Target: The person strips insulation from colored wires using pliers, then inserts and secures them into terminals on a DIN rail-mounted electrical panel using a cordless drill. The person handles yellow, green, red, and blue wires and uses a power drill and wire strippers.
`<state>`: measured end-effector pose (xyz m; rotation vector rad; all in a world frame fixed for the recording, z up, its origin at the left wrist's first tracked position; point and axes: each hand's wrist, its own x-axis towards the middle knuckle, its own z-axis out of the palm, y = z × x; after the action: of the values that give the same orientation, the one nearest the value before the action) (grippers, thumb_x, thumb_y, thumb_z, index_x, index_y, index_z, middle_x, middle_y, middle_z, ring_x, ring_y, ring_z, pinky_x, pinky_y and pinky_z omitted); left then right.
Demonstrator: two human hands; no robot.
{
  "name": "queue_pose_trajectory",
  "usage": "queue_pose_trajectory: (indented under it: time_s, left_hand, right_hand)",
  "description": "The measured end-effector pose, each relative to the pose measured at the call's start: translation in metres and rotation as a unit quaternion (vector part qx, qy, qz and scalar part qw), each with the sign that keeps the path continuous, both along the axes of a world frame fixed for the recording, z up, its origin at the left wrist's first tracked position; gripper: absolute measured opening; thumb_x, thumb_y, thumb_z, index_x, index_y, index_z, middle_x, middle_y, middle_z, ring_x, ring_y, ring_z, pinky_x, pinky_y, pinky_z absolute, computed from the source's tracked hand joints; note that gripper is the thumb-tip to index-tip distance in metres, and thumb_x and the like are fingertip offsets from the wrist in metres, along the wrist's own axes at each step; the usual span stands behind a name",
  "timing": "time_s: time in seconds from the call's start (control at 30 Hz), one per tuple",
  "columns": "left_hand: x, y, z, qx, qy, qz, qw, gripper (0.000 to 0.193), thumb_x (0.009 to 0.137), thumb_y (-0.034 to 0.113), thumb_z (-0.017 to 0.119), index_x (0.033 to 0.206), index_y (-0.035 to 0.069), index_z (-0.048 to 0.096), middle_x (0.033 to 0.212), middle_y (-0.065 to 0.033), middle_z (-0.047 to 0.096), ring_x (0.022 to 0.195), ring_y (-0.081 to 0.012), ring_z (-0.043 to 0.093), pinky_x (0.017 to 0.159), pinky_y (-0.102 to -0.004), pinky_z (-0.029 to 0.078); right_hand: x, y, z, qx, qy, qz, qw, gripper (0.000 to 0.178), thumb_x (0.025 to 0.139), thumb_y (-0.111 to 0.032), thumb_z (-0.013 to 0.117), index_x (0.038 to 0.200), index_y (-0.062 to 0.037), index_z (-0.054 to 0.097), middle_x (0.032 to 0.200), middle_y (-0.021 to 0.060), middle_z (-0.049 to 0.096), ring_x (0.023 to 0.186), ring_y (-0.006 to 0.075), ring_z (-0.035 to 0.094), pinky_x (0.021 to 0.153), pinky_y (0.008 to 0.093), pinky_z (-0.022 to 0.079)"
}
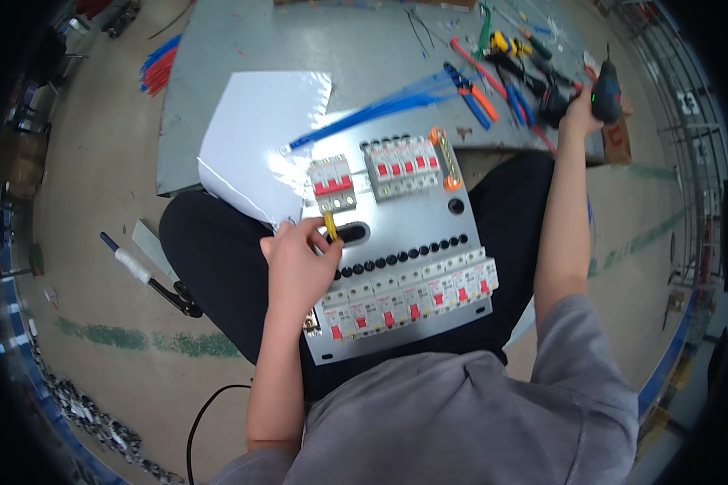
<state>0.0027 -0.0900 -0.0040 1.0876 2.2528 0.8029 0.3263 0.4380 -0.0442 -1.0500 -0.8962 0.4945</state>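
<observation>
A metal mounting plate (404, 214) rests across my lap, its far end against the table. My left hand (299, 259) is closed, with thumb and fingers pinching a short yellow wire (330, 225) just below a three-pole circuit breaker (332, 184) with red levers. Whether the wire sits inside a terminal is too small to tell. Out at the far right, my right hand (581, 117) grips a dark cordless drill (606, 95) with its bit pointing away from me. A second breaker group (403, 166) and a near row of breakers (412, 297) are on the plate.
Blue wires (372, 111) lie over a glossy white sheet (259, 121) on the grey table (218, 40). Orange-handled pliers (473, 97), a yellow tool (510, 44) and other hand tools crowd its right side. A cardboard box (617, 144) stands by the right edge.
</observation>
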Motion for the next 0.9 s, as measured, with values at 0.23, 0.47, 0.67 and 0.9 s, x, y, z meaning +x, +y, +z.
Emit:
queue_pose_trajectory:
  time_s: [0.23, 0.47, 0.67, 0.9]
  left_hand:
    - [0.001, 0.021, -0.010, -0.016, -0.075, 0.121, 0.990, 0.037, 0.095, 0.036, 0.080, 0.091, 0.000, 0.081, 0.064, -0.0035, 0.066, 0.060, -0.0182, 0.053, 0.092, -0.0346, 0.036]
    - [0.000, 0.024, -0.004, -0.049, -0.076, 0.116, 0.989, 0.039, 0.097, 0.037, 0.077, 0.087, -0.001, 0.079, 0.062, -0.0050, 0.066, 0.060, -0.0190, 0.054, 0.094, -0.0351, 0.034]
    - [-0.004, 0.016, 0.003, -0.051, -0.080, 0.065, 0.993, 0.029, 0.092, 0.030, 0.083, 0.092, 0.001, 0.079, 0.068, -0.0034, 0.066, 0.075, -0.0189, 0.056, 0.093, -0.0355, 0.033]
    - [0.004, 0.013, -0.003, -0.036, 0.027, 0.029, 0.999, 0.027, 0.086, 0.027, 0.088, 0.089, 0.003, 0.077, 0.075, -0.0042, 0.064, 0.087, -0.0228, 0.056, 0.091, -0.0381, 0.035]
  right_hand:
    - [0.006, 0.028, -0.009, 0.008, -0.025, 0.017, 1.000, 0.018, 0.088, -0.011, 0.079, 0.086, 0.0049, 0.072, 0.077, 0.0091, 0.074, 0.065, 0.0181, 0.071, 0.062, 0.0352, 0.056]
    - [0.004, 0.023, -0.009, -0.026, -0.029, 0.065, 0.997, 0.016, 0.091, -0.011, 0.079, 0.088, 0.0018, 0.070, 0.078, 0.0088, 0.072, 0.065, 0.0180, 0.068, 0.061, 0.0343, 0.055]
    - [0.010, 0.017, -0.010, -0.087, -0.056, 0.107, 0.989, 0.024, 0.085, -0.012, 0.082, 0.100, 0.0017, 0.069, 0.087, 0.0105, 0.073, 0.077, 0.0206, 0.070, 0.074, 0.0387, 0.057]
    - [0.011, -0.020, -0.008, -0.115, -0.258, -0.278, 0.918, 0.062, 0.078, -0.007, 0.076, 0.135, -0.0016, 0.051, 0.121, 0.0180, 0.059, 0.107, 0.0288, 0.062, 0.096, 0.0426, 0.050]
